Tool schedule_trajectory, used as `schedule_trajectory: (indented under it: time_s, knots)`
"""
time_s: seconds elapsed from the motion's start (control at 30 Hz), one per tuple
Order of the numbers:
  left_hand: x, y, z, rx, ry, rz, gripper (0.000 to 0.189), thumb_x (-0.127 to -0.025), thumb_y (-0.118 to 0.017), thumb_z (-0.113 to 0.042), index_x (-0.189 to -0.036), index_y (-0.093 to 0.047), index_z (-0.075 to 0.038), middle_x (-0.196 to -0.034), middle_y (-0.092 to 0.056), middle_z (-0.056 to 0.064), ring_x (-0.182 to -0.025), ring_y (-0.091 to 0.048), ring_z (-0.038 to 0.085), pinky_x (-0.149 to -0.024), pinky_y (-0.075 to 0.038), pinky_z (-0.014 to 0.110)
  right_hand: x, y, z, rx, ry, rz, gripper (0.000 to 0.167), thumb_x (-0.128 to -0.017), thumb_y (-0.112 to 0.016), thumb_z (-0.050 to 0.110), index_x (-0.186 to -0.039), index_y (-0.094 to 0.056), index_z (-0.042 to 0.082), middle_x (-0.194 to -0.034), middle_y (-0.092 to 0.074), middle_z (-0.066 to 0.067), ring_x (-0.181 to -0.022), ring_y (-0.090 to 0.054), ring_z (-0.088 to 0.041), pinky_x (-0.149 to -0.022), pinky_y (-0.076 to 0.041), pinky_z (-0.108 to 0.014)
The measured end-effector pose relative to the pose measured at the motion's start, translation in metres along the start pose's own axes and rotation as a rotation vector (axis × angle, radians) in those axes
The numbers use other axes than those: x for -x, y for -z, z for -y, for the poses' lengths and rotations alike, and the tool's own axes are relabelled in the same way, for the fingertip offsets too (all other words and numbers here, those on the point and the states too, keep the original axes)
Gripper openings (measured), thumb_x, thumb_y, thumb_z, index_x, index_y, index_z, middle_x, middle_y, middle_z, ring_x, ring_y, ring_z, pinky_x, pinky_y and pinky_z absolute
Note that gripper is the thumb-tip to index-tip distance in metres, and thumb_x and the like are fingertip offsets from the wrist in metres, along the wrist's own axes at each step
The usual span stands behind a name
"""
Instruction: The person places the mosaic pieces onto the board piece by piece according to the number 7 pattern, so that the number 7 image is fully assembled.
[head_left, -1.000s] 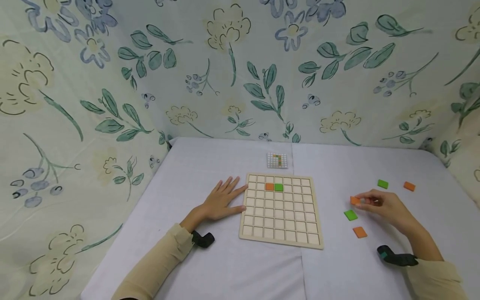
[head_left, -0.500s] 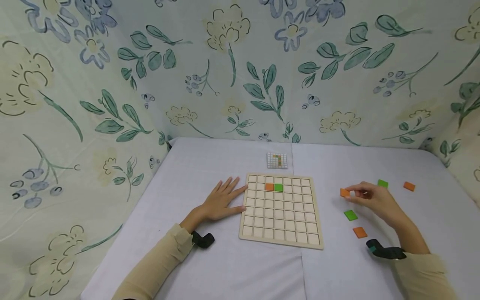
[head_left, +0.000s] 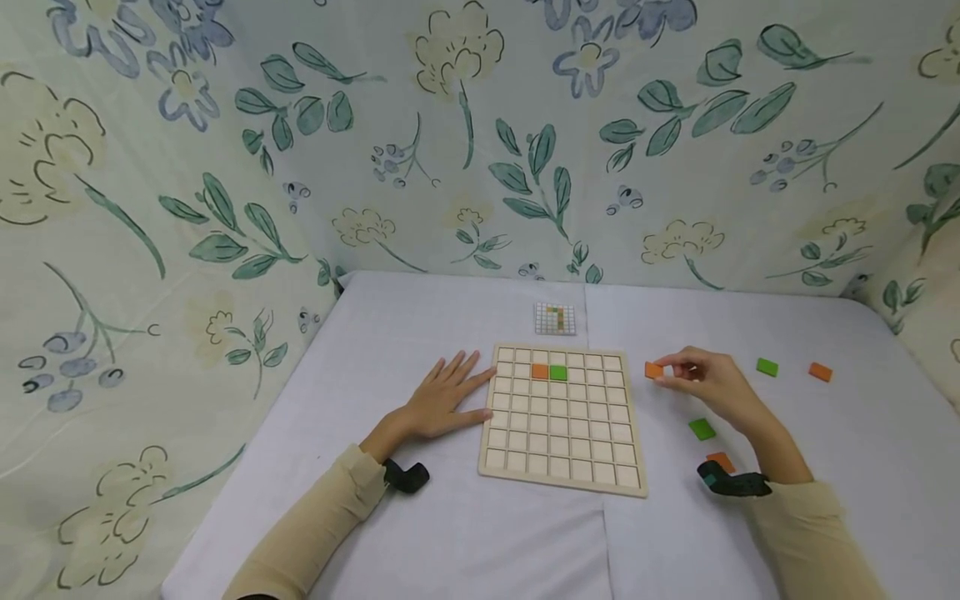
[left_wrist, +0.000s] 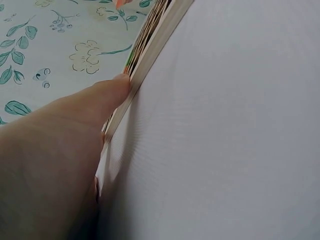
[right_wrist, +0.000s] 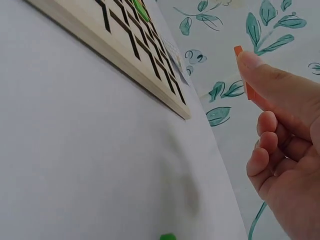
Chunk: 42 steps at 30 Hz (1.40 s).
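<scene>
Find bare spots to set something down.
Free: white tablecloth this side of the wooden grid board, between sleeves; also far left, between left hand, pattern card and floral backdrop. Crowded: right of the board, where right hand pinches an orange tile near four loose tiles.

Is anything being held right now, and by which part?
The right hand pinches an orange tile by the side nearest it; the left hand holds nothing.

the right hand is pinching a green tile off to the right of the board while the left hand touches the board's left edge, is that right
Not quite: the tile is orange, not green, as the head view shows. The right hand does pinch it right of the board, and the left hand touches the left edge.
</scene>
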<state>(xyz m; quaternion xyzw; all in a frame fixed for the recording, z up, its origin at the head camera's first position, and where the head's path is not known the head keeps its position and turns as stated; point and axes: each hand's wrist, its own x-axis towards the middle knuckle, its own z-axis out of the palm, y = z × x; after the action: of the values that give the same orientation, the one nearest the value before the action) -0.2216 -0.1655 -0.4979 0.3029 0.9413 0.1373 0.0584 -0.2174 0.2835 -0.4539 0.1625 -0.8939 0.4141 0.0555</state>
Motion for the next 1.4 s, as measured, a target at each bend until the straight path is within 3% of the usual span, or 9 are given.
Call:
schedule_trajectory:
  time_s: [0.3, 0.63, 1.4]
  knots:
    - [-0.001, 0.000, 0.002, -0.007, 0.002, 0.015, 0.079, -0.096, -0.034, -0.074, -0.161, -0.015, -0.033, -0.167, 0.000, 0.006, -0.152, 0.005, 0.029, -0.119, 0.005, 0.050, -0.018, -0.021, 0.009, -0.014, 0.016, 0.036, 0.025, -0.085, -0.081, 0.012, -0.105, -0.075, 0.001, -0.080, -0.053, -0.007, -0.074, -0.047, -0.018, -0.057, -0.040, -0.022]
    - [0.000, 0.003, 0.001, 0.002, -0.001, 0.006, 0.078, -0.096, -0.037, -0.071, -0.161, -0.017, -0.031, -0.167, -0.002, 0.007, -0.152, 0.003, 0.031, -0.119, 0.003, 0.051, -0.036, -0.042, 0.022, -0.075, -0.043, 0.102, 0.031, -0.085, -0.082, 0.018, -0.108, -0.074, -0.002, -0.083, -0.054, -0.008, -0.079, -0.049, -0.022, -0.062, -0.042, -0.021]
    - [-0.001, -0.002, 0.002, -0.013, 0.018, 0.023, 0.079, -0.096, -0.035, -0.073, -0.161, -0.015, -0.033, -0.167, 0.001, 0.004, -0.152, 0.007, 0.028, -0.119, 0.007, 0.049, -0.051, -0.082, 0.028, -0.103, -0.098, 0.151, 0.029, -0.083, -0.082, 0.013, -0.105, -0.074, -0.005, -0.079, -0.055, -0.005, -0.073, -0.047, -0.019, -0.060, -0.038, -0.023]
